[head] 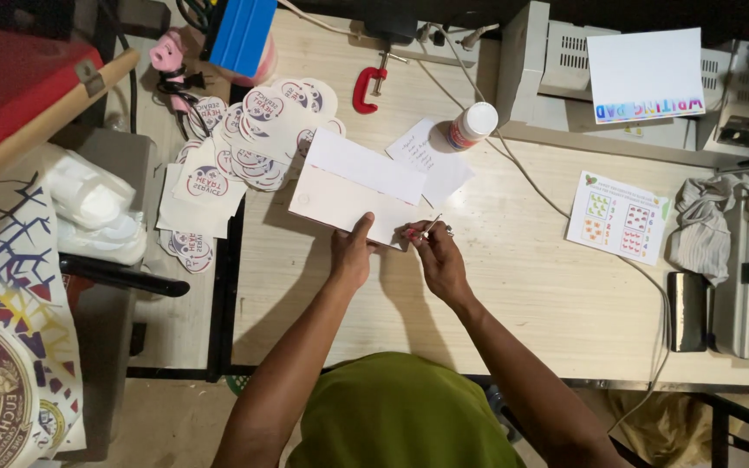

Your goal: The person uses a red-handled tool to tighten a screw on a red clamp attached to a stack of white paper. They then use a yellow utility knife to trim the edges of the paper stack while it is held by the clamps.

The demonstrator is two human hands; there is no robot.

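Detail is lost at the right hand: a thin, pale, needle-like tool is pinched between its closed fingers, but its kind cannot be made out. Both forearms are cut off by the green-clad body below. A flat white card, rectangular and matte, lies on the pale wooden counter; its near edge is pressed down by the left hand, fingers held together.

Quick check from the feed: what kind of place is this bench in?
Probably a small print or craft workshop. A pile of round printed stickers lies on the wooden table, with a red clamp and office machines behind, while both hands work on white card.
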